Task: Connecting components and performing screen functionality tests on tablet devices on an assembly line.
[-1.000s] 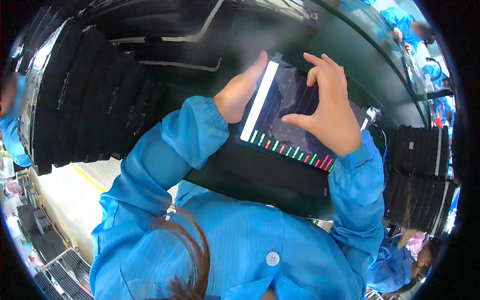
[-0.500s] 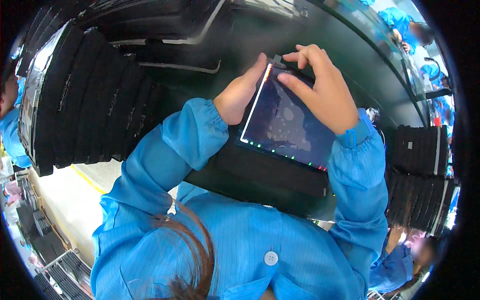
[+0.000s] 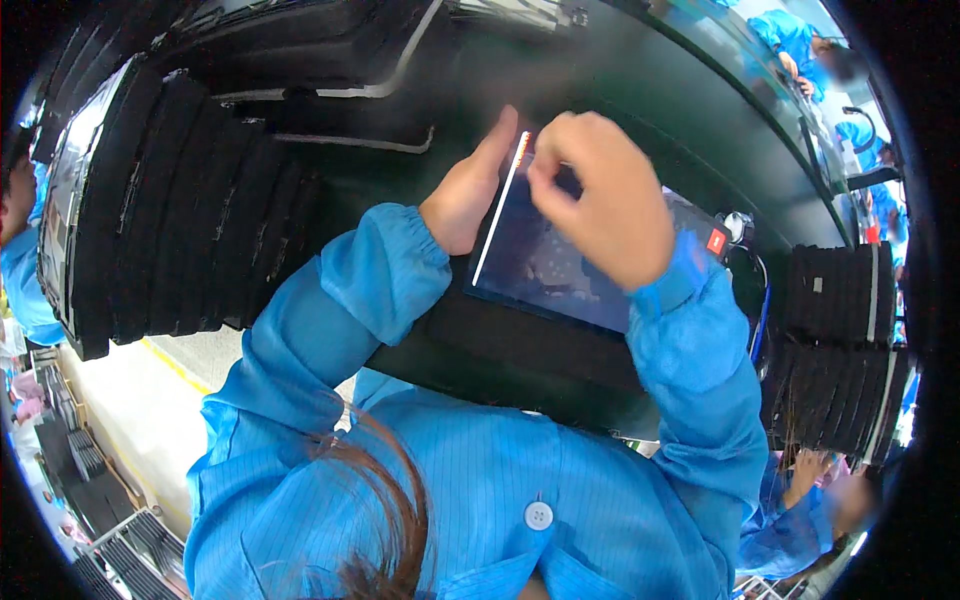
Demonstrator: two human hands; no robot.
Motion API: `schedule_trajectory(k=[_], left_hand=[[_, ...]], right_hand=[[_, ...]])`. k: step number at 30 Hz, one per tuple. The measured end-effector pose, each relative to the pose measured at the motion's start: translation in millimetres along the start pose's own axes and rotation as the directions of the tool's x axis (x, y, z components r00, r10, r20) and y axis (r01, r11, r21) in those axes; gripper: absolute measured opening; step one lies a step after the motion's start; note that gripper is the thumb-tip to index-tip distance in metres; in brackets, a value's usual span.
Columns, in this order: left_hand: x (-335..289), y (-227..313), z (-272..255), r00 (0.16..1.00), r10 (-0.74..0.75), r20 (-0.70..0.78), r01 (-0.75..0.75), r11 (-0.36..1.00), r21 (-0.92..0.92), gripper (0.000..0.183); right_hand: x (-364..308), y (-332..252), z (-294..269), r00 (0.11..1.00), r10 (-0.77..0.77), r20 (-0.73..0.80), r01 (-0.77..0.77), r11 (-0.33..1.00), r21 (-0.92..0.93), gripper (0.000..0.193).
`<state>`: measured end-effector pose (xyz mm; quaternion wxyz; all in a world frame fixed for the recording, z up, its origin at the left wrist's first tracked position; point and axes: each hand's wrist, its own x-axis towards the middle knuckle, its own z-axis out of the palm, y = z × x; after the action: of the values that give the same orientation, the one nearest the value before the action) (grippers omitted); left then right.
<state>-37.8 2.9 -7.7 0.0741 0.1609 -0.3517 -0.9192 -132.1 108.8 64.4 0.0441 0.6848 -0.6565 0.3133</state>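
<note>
A dark, flat screen panel [image 3: 560,275] lies at a slant in front of me, with a bright white strip and small red marks along its left edge. Pale, blotchy reflections show on its surface. My left hand [image 3: 465,195] is at that left edge, its thumb side stretched upward and its other fingers mostly hidden; it appears to steady the panel. Over the panel's upper left part, my right hand [image 3: 605,200] is closed in a pinch, slightly blurred. Whatever its fingertips hold, if anything, cannot be made out. The right hand and sleeve cover much of the panel's right side.
Black trays or frames [image 3: 170,210] stand stacked at the left, more black stacks [image 3: 835,345] at the right. A red tag [image 3: 717,241] shows beside my right sleeve, near a blue cable [image 3: 763,310]. Metal-edged black parts [image 3: 350,140] lie behind. Other people sit nearby.
My right hand has moved left and its fingers have closed into a pinch. The green and red marks along the panel's lower edge no longer show. The red tag has come into view.
</note>
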Motion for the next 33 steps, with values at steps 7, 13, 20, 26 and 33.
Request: schedule_trajectory(k=[7,13,20,26,33], left_hand=[[-13.6,-9.1,-10.6,0.902,0.381,0.203,-0.43,0.829,0.357,0.029],[-29.0,18.5,10.8,0.963,0.057,0.265,-0.179,0.869,0.461,0.037],[-10.0,9.2,-11.2,0.992,-0.047,0.121,0.012,0.962,0.272,0.048],[-6.9,9.3,-9.4,0.993,-0.078,0.084,0.054,0.966,0.253,0.049],[-1.8,8.0,-23.6,0.972,-0.08,0.222,0.027,0.972,0.234,0.039]], right_hand=[[-18.9,-33.4,19.4,0.997,-0.073,-0.006,0.072,0.994,-0.079,0.017],[-33.2,-52.3,-2.6,0.996,-0.05,-0.078,0.049,0.999,-0.009,0.026],[-93.6,-79.4,-97.0,0.973,-0.109,-0.202,0.223,0.656,0.721,0.013],[-87.5,-100.6,-116.8,0.565,-0.177,-0.806,0.77,0.465,0.438,0.014],[-90.1,-97.7,-119.3,0.473,-0.187,-0.861,0.822,0.447,0.354,0.018]])
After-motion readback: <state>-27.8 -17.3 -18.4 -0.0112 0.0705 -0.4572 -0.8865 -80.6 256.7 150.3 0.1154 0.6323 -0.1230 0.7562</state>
